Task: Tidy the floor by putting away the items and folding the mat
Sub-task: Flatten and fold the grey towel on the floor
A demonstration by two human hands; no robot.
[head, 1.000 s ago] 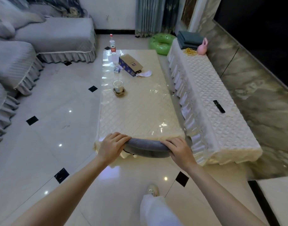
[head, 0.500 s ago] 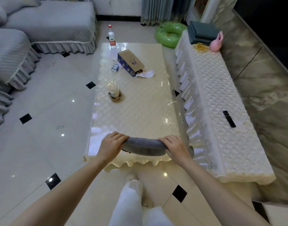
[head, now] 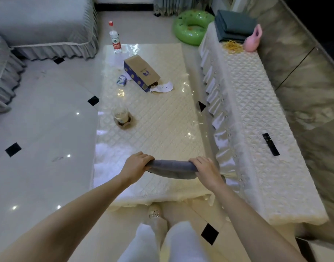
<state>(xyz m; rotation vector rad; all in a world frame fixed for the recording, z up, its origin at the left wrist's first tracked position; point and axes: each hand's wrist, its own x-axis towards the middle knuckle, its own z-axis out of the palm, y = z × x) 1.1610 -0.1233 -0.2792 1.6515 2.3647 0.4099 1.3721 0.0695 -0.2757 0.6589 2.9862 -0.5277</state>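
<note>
Table (head: 153,129) near edge: both hands (head: 135,166) (head: 205,170) gripping mat (head: 171,168).

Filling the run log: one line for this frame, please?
phase: carrying | left hand: grips folded grey mat | right hand: grips mat | mat: over near end of coffee table | contact with table: cannot tell

low table and side bench, with what lies on them

you stand at the near end of a low table (head: 162,129) under a cream quilted cover; on it sit a water bottle (head: 115,39) at the far left corner, a cardboard box (head: 141,72) lying tilted, a small blue packet (head: 121,80) just beside it, a white paper slip (head: 163,87), and a glass (head: 121,115) on a coaster (head: 124,124). to your right, the covered bench (head: 257,120) carries folded grey cloth (head: 234,25), yellow rubber bands (head: 232,46), a pink object (head: 254,41) and a black remote (head: 270,144).
</note>
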